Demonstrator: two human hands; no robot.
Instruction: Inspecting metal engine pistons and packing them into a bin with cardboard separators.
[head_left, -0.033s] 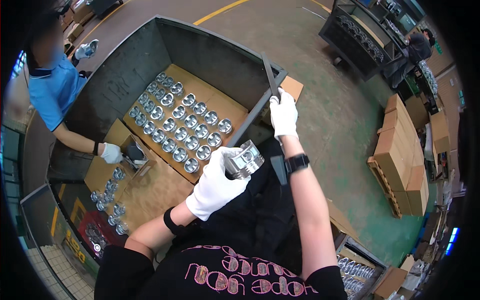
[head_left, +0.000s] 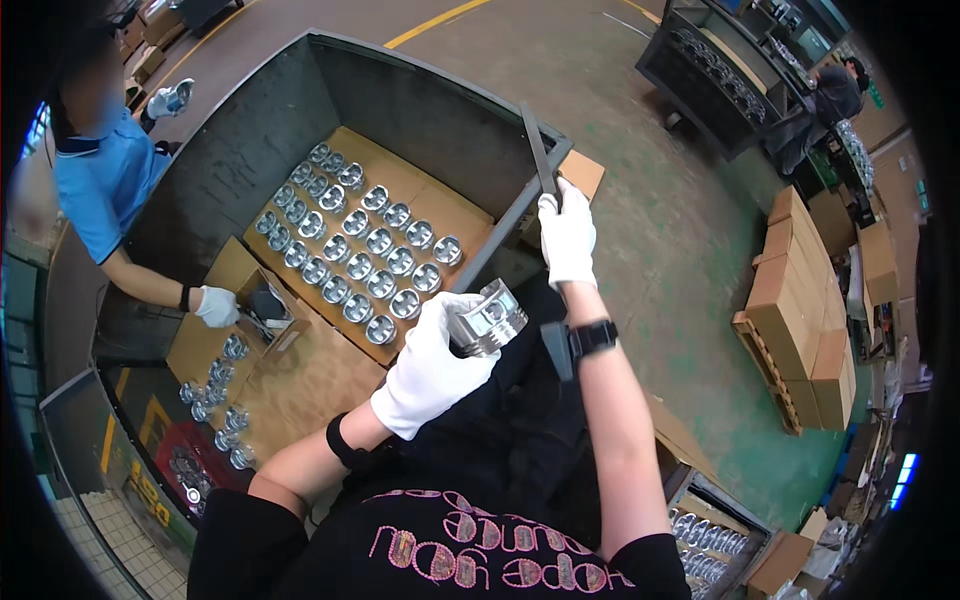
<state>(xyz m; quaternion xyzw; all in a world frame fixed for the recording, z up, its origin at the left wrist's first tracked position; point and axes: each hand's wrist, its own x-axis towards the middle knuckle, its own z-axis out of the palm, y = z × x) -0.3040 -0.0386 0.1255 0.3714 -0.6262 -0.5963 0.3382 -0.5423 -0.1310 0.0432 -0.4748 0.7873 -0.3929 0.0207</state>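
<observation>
A silvery metal piston (head_left: pixel 490 318) is gripped in my white-gloved left hand (head_left: pixel 437 355), tilted above my lap. My right hand (head_left: pixel 568 235), also gloved, is closed around a long flat metal file (head_left: pixel 537 148). The file's narrow blade points up and away, beside the near corner of a large dark metal bin. A grey tapered piece (head_left: pixel 558 345) shows below my right wrist, next to the black watch; I cannot tell whether it belongs to the file. Rows of pistons (head_left: pixel 380 240) stand on brown cardboard (head_left: pixel 460 190) inside the bin, beyond my left hand.
The bin's raised wall (head_left: pixel 420 95) edges the far side. At left, a co-worker in a blue shirt (head_left: pixel 90 190) reaches a gloved hand to an opened carton (head_left: pixel 285 325); more pistons (head_left: pixel 220 375) stand nearby. Stacked cartons (head_left: pixel 800 310) sit on a pallet at right.
</observation>
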